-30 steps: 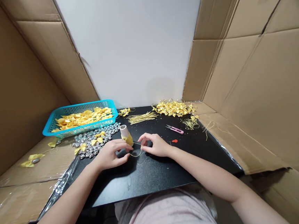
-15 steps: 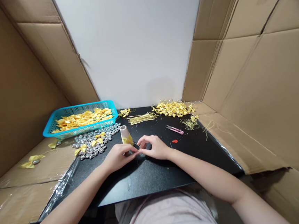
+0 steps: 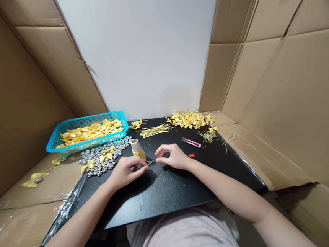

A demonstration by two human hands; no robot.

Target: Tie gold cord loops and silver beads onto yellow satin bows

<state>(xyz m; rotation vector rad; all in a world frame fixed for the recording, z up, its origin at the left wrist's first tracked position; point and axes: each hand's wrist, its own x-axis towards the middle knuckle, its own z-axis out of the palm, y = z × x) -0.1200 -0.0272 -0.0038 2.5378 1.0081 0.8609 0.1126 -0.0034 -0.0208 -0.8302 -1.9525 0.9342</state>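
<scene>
My two hands meet low over the black table point(image 3: 137, 206), a short span of yellow thread point(image 3: 151, 163) between them, just in front of the cone spool point(image 3: 138, 152), which stands upright with yellow wound round its lower part. My left hand point(image 3: 128, 171) has thumb and forefinger closed to a narrow pinch on the thread; my right hand point(image 3: 173, 157) seems to pinch the other end, though the contact is too small to be sure. A fine loose loop lies on the tabletop below my fingers. I can make out no bow or bead on this length, so I judge this piece to be at an early stage, with the thread work in hand and its knot, if any, too small to see. A good deal looks done already: the heap of yellow bows point(image 3: 190, 118) at the back right trails thread ends. Plenty looks left, too: the turquoise basket point(image 3: 51, 145) holds many loose ribbon bows point(image 3: 92, 131), and silver beads point(image 3: 100, 167) spread beside it. Gold strips point(image 3: 155, 130) lie bundled behind the spool, and the pink thread snips point(image 3: 191, 142) rest beyond my right hand, untouched.
</scene>
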